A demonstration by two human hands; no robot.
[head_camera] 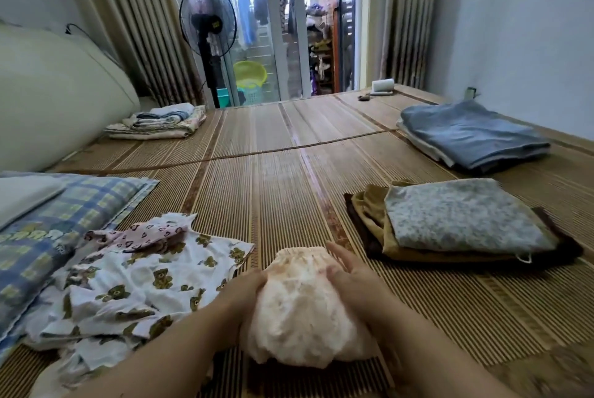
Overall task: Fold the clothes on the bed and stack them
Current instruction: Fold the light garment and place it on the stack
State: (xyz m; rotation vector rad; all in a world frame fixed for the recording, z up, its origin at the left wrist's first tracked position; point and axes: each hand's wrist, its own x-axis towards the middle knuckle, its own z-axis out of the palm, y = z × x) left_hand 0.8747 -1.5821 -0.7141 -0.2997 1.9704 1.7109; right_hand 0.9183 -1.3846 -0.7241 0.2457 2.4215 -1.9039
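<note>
Clothes lie in several groups across the woven mat (289,191) that covers the bed. At the far left sits a checked blue pillow (64,220); just beside it sprawls an unfolded heap, a pink heart-print piece (141,235) on top of a white bear-print garment (128,294). Further back on that side rests a folded pale stack (157,122). The left hand (239,293) presses flat against the left edge of a small peach garment (302,304) with a gathered waistband, which lies on the mat at the near centre. The right hand (352,278) lies on its right edge, fingers extended and pressing the cloth down. To the right stands a folded stack (459,224) with grey floral fabric uppermost over mustard and dark brown layers. Beyond it lies a folded blue-grey pile (472,134).
</note>
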